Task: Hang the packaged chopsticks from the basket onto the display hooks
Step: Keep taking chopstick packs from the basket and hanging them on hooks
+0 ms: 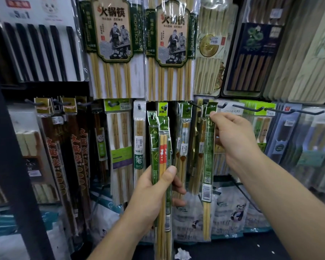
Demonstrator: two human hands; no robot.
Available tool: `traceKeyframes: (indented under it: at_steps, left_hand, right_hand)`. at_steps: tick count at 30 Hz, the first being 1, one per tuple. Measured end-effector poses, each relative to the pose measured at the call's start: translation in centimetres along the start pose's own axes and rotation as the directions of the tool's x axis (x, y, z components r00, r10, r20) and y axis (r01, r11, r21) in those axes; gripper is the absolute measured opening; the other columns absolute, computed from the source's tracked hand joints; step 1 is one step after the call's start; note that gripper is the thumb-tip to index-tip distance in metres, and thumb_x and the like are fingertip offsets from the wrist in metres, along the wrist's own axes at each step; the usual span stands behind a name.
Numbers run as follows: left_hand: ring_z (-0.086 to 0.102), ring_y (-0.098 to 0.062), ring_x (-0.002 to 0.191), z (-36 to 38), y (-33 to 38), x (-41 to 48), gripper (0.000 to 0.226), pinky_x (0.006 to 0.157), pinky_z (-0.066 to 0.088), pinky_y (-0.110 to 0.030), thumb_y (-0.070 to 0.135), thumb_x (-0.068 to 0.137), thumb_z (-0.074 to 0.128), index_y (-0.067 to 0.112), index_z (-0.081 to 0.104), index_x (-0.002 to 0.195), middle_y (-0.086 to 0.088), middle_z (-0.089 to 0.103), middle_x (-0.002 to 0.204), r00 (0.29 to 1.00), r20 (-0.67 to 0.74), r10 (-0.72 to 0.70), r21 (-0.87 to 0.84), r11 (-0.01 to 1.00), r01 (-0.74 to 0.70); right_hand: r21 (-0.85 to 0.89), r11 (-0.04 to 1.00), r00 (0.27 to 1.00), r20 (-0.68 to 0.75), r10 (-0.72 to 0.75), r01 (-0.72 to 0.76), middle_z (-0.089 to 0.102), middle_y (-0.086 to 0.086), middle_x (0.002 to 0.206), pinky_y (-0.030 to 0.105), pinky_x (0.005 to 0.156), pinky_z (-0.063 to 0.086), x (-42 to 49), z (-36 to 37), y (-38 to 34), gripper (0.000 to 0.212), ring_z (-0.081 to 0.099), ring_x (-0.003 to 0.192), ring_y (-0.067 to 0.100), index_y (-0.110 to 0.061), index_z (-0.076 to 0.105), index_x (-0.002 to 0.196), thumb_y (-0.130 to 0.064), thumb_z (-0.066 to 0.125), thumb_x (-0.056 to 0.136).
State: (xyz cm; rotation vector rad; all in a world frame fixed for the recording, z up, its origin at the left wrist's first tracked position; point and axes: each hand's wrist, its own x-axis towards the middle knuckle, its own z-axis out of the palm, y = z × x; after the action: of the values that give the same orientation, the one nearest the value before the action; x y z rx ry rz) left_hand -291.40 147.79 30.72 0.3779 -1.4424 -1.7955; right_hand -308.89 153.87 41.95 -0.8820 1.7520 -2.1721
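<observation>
Our left hand (154, 190) was wrapped round a bundle (162, 147) of green packs, held upright low in front of the display, thumb pressed across the front. Up to the right, our right hand (235, 139) pinched one pack (208, 166) near its top between thumb and fingers, and the pack hung straight down. Its header sat right at a hook (195, 105); whether it was threaded on, we couldn't tell.
</observation>
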Motion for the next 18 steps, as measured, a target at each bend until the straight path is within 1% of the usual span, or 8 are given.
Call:
traceKeyframes:
  at_steps: [3,7,8,10,12,13,15,18]
  left_hand:
    - [0.072,-0.027,0.079,0.0,0.0,0.0,0.017,0.062,0.061,-0.042,0.043,0.083,0.072,0.026,0.071,0.085,-0.007,0.072,0.083,1.0,0.014,0.001,0.008,1.0,-0.001]
    - [0.072,-0.027,0.079,-0.1,-0.1,0.0,0.019,0.062,0.061,-0.041,0.044,0.084,0.073,0.026,0.071,0.087,-0.007,0.072,0.083,1.0,0.019,0.013,0.008,1.0,-0.013]
    - [0.072,-0.027,0.079,-0.1,-0.1,0.0,0.018,0.062,0.061,-0.041,0.044,0.084,0.073,0.026,0.071,0.087,-0.007,0.071,0.083,1.0,0.02,0.017,0.007,1.0,-0.017]
    - [0.072,-0.026,0.078,-0.1,-0.1,0.0,0.016,0.062,0.061,-0.04,0.043,0.084,0.073,0.027,0.071,0.086,-0.006,0.072,0.082,1.0,0.022,0.021,0.011,1.0,-0.021]
    - [0.072,-0.024,0.077,0.0,-0.1,0.0,0.014,0.061,0.061,-0.04,0.042,0.084,0.072,0.028,0.071,0.085,-0.005,0.071,0.081,0.999,0.025,0.027,0.019,0.999,-0.028]
    - [0.071,-0.023,0.077,0.0,-0.1,0.0,0.014,0.061,0.061,-0.039,0.042,0.084,0.072,0.028,0.071,0.085,-0.005,0.07,0.081,0.999,0.025,0.03,0.022,0.999,-0.031]
    - [0.069,-0.021,0.074,0.0,-0.2,0.1,0.016,0.061,0.061,-0.039,0.042,0.084,0.073,0.027,0.071,0.086,-0.003,0.068,0.079,0.999,0.019,0.034,0.036,0.999,-0.034]
    - [0.066,-0.019,0.07,-0.1,-0.2,0.2,0.017,0.061,0.062,-0.039,0.044,0.084,0.073,0.027,0.071,0.086,-0.002,0.065,0.073,0.999,0.012,0.038,0.054,0.998,-0.038]
  right_hand:
    - [-0.005,1.0,1.0,-0.012,-0.015,0.015,0.074,-0.019,0.08,0.037,0.107,0.045,0.2,0.0,0.3,0.021,0.064,0.098,0.001,-0.021,0.076,0.075,-0.03,0.071,0.094]
    - [-0.013,1.0,1.0,0.007,-0.017,0.017,0.074,-0.018,0.09,0.038,0.11,0.041,0.2,-0.1,0.9,0.024,0.061,0.104,-0.002,-0.02,0.076,0.077,-0.034,0.069,0.096]
    - [-0.018,1.0,1.0,0.009,-0.023,0.023,0.074,-0.017,0.085,0.035,0.108,0.042,0.3,-0.1,1.0,0.026,0.061,0.096,-0.008,-0.017,0.076,0.076,-0.034,0.069,0.096]
    - [-0.038,0.997,0.998,-0.004,-0.061,0.06,0.075,0.003,0.089,0.026,0.1,0.043,0.6,-0.1,1.4,0.031,0.064,0.081,-0.013,-0.008,0.074,0.079,-0.032,0.068,0.097]
    - [-0.091,0.991,0.994,-0.023,-0.104,0.102,0.07,0.021,0.101,0.016,0.083,0.042,0.7,-0.1,1.7,0.032,0.063,0.087,-0.011,-0.003,0.074,0.083,-0.032,0.067,0.097]
    - [-0.115,0.987,0.992,-0.026,-0.12,0.117,0.07,0.024,0.097,0.015,0.079,0.042,0.7,-0.1,2.0,0.033,0.065,0.087,-0.007,-0.003,0.073,0.083,-0.033,0.067,0.098]
    - [-0.153,0.98,0.991,-0.027,-0.134,0.128,0.062,0.015,0.072,0.019,0.076,0.048,0.9,-0.2,2.5,0.035,0.064,0.064,0.0,-0.006,0.072,0.082,-0.037,0.067,0.097]
    - [-0.189,0.971,0.986,-0.052,-0.157,0.144,0.052,-0.004,0.065,0.023,0.064,0.044,0.8,-0.5,3.0,0.034,0.048,0.052,-0.002,-0.01,0.066,0.082,-0.041,0.068,0.095]
